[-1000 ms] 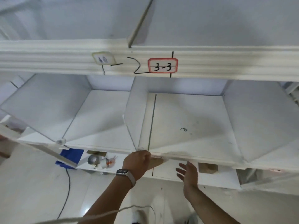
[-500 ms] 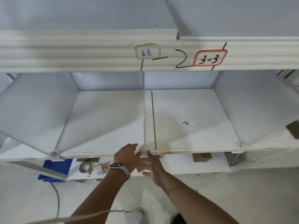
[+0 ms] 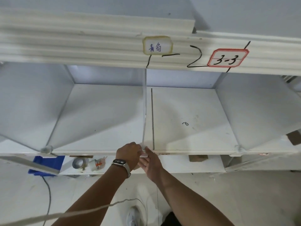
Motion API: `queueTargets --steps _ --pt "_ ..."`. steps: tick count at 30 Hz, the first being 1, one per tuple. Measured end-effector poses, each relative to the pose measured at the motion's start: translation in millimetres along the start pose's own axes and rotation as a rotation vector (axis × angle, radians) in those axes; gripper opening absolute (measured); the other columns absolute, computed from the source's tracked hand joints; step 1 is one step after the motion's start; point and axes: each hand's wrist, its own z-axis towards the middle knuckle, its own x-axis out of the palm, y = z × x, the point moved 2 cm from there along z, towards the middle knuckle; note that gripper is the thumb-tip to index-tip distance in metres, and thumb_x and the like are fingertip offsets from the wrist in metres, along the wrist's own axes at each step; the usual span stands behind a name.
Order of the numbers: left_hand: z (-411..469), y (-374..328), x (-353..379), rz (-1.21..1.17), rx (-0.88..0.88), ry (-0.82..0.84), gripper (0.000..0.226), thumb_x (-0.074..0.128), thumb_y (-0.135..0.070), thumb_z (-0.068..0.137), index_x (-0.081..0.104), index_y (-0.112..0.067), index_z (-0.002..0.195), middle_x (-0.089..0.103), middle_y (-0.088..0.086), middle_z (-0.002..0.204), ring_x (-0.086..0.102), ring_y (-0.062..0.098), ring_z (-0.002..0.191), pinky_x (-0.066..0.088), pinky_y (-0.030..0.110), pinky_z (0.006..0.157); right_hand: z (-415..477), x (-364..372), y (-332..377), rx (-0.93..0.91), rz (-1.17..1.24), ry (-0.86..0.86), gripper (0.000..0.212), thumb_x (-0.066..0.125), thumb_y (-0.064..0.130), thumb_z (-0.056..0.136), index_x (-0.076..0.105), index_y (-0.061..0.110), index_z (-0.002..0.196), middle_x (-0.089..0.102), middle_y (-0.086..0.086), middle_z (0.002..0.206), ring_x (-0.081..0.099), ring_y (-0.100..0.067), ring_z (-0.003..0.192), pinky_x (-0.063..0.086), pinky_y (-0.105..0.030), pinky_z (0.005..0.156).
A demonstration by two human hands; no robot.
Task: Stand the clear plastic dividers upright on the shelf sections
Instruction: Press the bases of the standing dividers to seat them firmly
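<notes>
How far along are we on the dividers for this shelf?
Done: the left divider and right divider already stand upright. In hand: the middle divider is upright, seen edge-on below the label; the left hand and right hand meet at its front foot on the shelf edge. Left: letting go once it is seated. Other sections are out of view.

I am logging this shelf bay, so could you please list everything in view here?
clear dividers: three, clear, upright on the shelf, one centre, one at each side
labels: two, yellow-edged and red-edged, upper rail
tape rolls: two, grey and whitish, lower shelf
blue bin: one, lower left
cable: one, dark, floor
left hand: watch on its wrist, at the centre divider's front foot
right hand: beside it
</notes>
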Motion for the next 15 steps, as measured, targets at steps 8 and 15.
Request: queueTargets --steps 8,15 --pt "-2 -8 10 0.140 0.025 -0.056 0.022 0.045 -0.024 0.096 0.063 -0.016 0.104 0.059 0.003 0.107 0.056 0.021 0.107 0.048 0.033 0.071 5 -5 7 0.032 0.088 -0.015 0.027 0.076 0.016 0.083 0.072 0.005 0.106 0.073 -0.017 0.112 0.073 -0.026 0.096 0.057 -0.033 0.081" --pt "0 -9 10 0.258 0.085 -0.119 0.025 0.088 -0.014 0.052 0.063 -0.013 0.054 0.059 0.002 0.055 0.061 0.025 0.056 0.047 0.031 0.045 11 -4 4 0.035 0.102 -0.087 0.034 0.082 0.015 0.076 0.072 0.000 0.104 0.075 -0.018 0.104 0.075 -0.028 0.091 0.059 -0.034 0.078"
